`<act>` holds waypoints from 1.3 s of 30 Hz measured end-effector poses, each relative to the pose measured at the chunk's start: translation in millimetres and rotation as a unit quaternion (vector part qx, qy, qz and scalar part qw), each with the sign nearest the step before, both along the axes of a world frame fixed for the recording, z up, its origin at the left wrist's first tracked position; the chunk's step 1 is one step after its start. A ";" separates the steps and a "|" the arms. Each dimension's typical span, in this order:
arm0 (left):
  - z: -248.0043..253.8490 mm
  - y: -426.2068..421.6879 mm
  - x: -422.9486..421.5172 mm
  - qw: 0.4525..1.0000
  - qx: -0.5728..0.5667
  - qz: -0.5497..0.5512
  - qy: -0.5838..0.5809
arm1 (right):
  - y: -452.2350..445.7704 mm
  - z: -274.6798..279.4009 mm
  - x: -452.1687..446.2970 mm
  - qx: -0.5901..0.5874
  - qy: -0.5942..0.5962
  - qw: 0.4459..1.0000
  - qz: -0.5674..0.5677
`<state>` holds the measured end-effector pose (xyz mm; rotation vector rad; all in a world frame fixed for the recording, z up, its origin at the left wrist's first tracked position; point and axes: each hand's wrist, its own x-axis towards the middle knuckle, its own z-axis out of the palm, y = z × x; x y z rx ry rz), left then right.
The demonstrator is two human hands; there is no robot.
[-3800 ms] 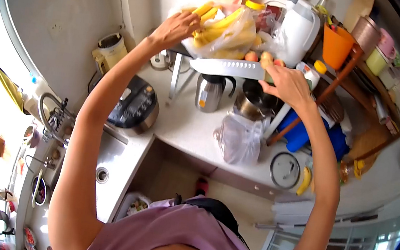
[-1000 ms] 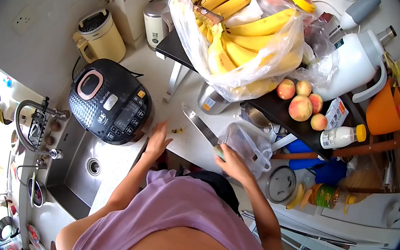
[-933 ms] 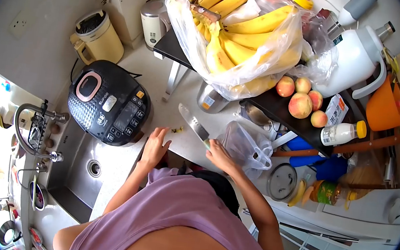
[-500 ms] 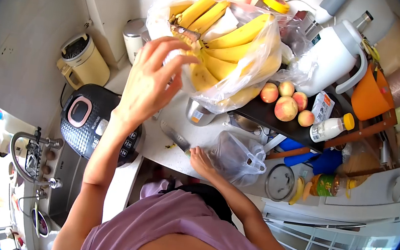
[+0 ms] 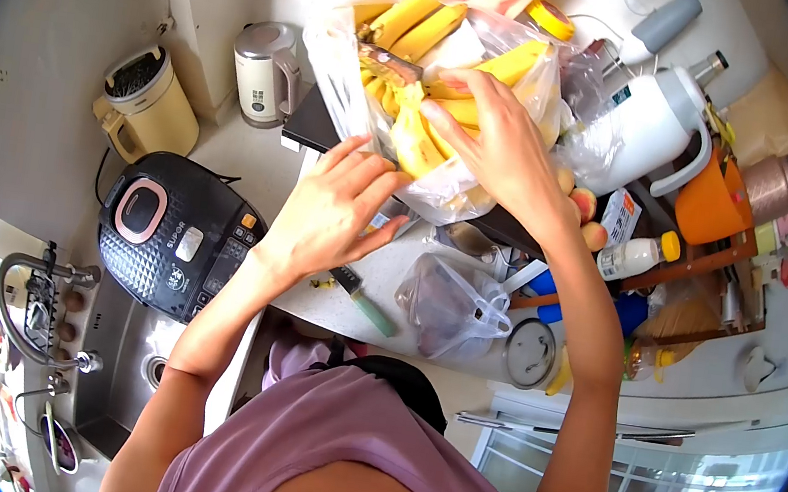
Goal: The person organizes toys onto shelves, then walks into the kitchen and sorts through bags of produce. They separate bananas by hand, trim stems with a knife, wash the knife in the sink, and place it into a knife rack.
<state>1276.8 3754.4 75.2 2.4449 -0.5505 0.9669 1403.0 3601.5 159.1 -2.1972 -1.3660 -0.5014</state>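
Knife (image 5: 371, 313) now loose on the surface (image 5: 237, 151); half a second earlier the right hand had its handle. Green handle pointed toward the person, blade partly covered by the left hand. Small dark scraps lay just beside it.

Right hand (image 5: 506, 151) had since gone up over the bananas (image 5: 417, 149). Left hand (image 5: 324, 212), raised over the bag's left side in the previous view, had dropped to its near-left edge. Reading: cutting tool set aside, both hands freed for the fruit and its wrapping.

Right grip wide, thumb and forefinger well apart above the bunch, nothing clearly caught between them. Left grip: fingers bent at the bag's edge, thumb out to the side; could not tell whether film was pinched.

Bananas sat inside the clear plastic bag (image 5: 444, 208), mouth up and open, on the black raised shelf (image 5: 311, 121). Skins bright yellow; thick joined stem dark brown, facing up and left. Several fruits fanned out from it, some hidden by the right hand. A white piece, material unclear, was tucked among them. Film looked thin and crumpled, slack enough to fold under a light touch. Peaches (image 5: 583, 204) sat just right of the bag, partly behind the right forearm.
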 end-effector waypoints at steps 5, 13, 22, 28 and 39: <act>2.5 14.0 2.5 0.998 0.021 0.017 -0.052 | 33.2 -0.9 12.6 -0.112 -0.044 0.991 -0.051; 13.7 71.0 32.6 0.989 0.106 -0.008 -0.106 | 39.5 21.3 11.5 -0.138 0.087 0.986 -0.043; 6.4 69.7 24.7 0.978 0.071 -0.129 -0.146 | 19.5 30.4 5.3 -0.175 0.158 0.968 -0.082; 11.9 72.6 38.7 0.984 -0.011 -0.127 -0.122 | 9.5 13.9 -19.2 -0.086 0.121 0.986 -0.082; 79.2 63.9 121.6 0.964 0.138 -0.200 0.111 | -18.7 -150.5 -136.7 -0.174 0.052 0.983 0.029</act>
